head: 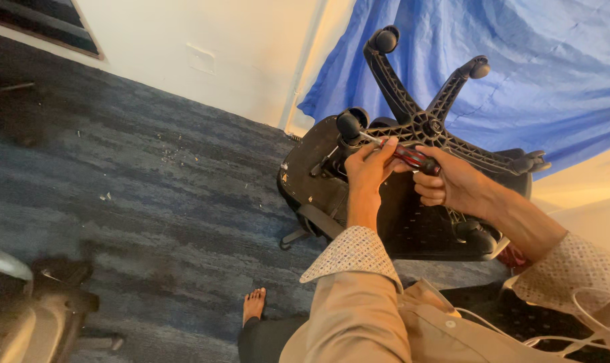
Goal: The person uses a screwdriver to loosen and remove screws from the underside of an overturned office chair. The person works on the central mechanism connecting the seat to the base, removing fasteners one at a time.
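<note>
An overturned black office chair lies on the carpet with its star base and casters pointing up. My left hand pinches the metal shaft of a screwdriver near the chair's underside mechanism. My right hand is wrapped around the screwdriver's red and black handle. The tip of the tool points left toward a caster and the bracket below it; where it touches is hidden by my fingers.
Dark blue-grey carpet with small debris covers the floor. A blue sheet hangs behind the chair against a white wall. My bare foot rests on the carpet. Another dark object sits at the lower left. White cables trail at lower right.
</note>
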